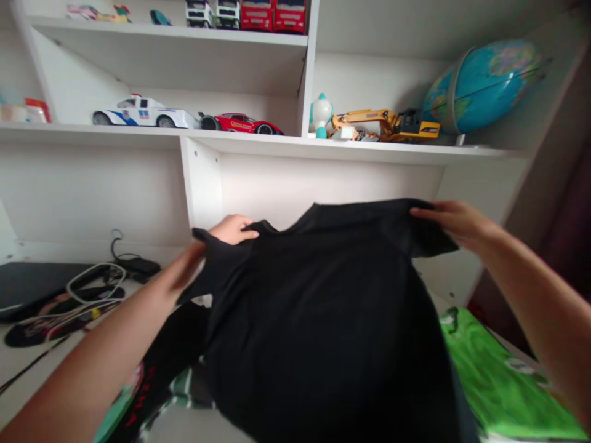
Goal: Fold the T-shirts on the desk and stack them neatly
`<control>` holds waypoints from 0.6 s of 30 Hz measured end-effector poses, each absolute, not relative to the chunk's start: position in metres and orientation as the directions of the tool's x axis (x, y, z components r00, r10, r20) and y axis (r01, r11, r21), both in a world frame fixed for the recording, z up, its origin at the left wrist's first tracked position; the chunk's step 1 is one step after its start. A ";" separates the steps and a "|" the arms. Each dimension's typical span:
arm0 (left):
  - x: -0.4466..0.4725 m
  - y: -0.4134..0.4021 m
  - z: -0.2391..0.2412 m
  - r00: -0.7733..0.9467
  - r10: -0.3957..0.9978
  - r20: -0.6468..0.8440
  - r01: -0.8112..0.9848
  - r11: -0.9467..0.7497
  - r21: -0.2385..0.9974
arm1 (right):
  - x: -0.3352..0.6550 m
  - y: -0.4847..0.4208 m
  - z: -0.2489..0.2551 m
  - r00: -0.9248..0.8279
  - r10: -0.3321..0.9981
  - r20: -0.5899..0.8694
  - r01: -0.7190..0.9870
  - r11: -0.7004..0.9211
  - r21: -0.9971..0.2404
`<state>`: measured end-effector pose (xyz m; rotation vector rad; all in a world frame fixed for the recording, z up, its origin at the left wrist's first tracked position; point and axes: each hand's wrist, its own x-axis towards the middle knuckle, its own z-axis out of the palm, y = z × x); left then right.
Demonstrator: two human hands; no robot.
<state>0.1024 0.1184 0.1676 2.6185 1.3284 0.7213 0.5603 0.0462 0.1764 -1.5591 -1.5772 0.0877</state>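
Observation:
A black short-sleeved T-shirt [323, 314] hangs spread out in the air in front of me, its neckline at the top. My left hand [234, 229] pinches it at the shoulder beside the collar, thumb in front and the other fingers partly behind the cloth. At the opposite shoulder, near the sleeve, my right hand [455, 221] grips the fabric between thumb and fingers. Below the left arm, a black garment with red lettering [152, 375] lies on the desk, partly covered by the shirt. A green garment [503, 375] lies flat at the right.
Shelves above hold a white toy police car [143, 112], a red toy race car [240, 123], a yellow toy excavator [392, 125] and a globe [484, 83]. At the desk's left are a black laptop-like slab [32, 283] and tangled white cables [95, 283].

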 end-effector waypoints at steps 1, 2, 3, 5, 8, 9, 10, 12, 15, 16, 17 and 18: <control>0.108 0.135 0.149 0.485 0.820 0.303 0.785 -0.561 0.263 | 0.553 0.060 0.159 0.199 0.862 0.466 0.785 0.145 -0.603; 0.114 0.147 0.131 0.450 0.854 0.261 0.837 -0.505 0.209 | 0.545 0.070 0.141 0.213 0.879 0.426 0.809 0.086 -0.581; 0.120 0.155 0.114 0.414 0.877 0.242 0.872 -0.459 0.169 | 0.537 0.077 0.123 0.220 0.888 0.405 0.836 0.042 -0.547; 0.134 0.156 0.080 0.382 0.895 0.232 0.899 -0.417 0.130 | 0.518 0.080 0.087 0.189 0.891 0.413 0.885 0.028 -0.465; 0.157 0.132 0.028 0.470 0.860 0.197 0.856 -0.499 0.134 | 0.474 0.062 0.029 -0.032 0.929 0.368 0.912 0.177 -0.370; 0.164 0.120 0.009 0.524 0.835 0.166 0.826 -0.546 0.141 | 0.457 0.053 0.008 -0.136 0.935 0.327 0.901 0.254 -0.352; 0.170 0.107 -0.010 0.606 0.787 0.116 0.770 -0.617 0.164 | 0.442 0.044 -0.013 -0.226 0.930 0.289 0.884 0.321 -0.341; 0.177 0.084 -0.046 0.645 0.761 0.072 0.738 -0.644 0.199 | 0.417 0.026 -0.051 -0.358 0.912 0.200 0.853 0.407 -0.326; 0.171 0.059 -0.077 0.601 0.799 0.012 0.778 -0.589 0.218 | 0.405 0.006 -0.091 -0.374 0.927 0.033 0.883 0.367 -0.293; 0.165 0.055 -0.081 0.589 0.808 -0.014 0.790 -0.572 0.223 | 0.407 0.002 -0.097 -0.353 0.936 -0.002 0.896 0.338 -0.288; 0.158 0.054 -0.081 0.578 0.815 -0.040 0.800 -0.557 0.224 | 0.411 -0.001 -0.100 -0.334 0.942 -0.022 0.904 0.314 -0.288; 0.150 0.055 -0.078 0.565 0.823 -0.065 0.813 -0.541 0.217 | 0.416 -0.003 -0.101 -0.325 0.945 -0.038 0.908 0.301 -0.292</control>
